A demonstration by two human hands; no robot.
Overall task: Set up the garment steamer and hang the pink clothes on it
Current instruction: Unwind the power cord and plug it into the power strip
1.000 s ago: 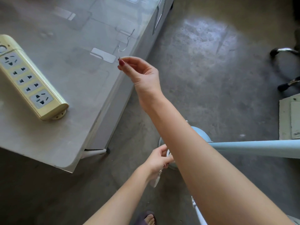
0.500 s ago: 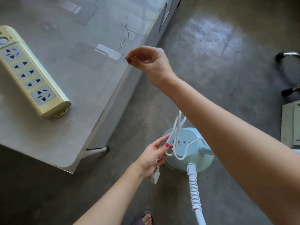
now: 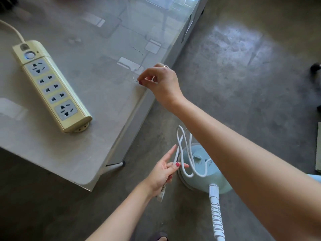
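Observation:
The pale blue steamer base (image 3: 201, 173) stands on the floor at the lower middle, with a white ribbed hose (image 3: 216, 214) running off the bottom edge. My left hand (image 3: 164, 173) holds the white power cord (image 3: 184, 153) beside the base, and the plug (image 3: 160, 196) hangs below my palm. My right hand (image 3: 161, 82) hovers over the table's edge, thumb and finger pinched on a thin wire twist tie (image 3: 137, 73). No pink clothes are in view.
A yellow power strip (image 3: 50, 87) with several sockets lies on the grey table (image 3: 97, 105) at the left. Grey concrete floor (image 3: 243, 70) spreads to the right. A dark chair wheel (image 3: 315, 67) shows at the right edge.
The cord bundle has come loose into open loops in my left hand. My right hand carried the twist tie up and over the table's edge. The steamer base is now uncovered.

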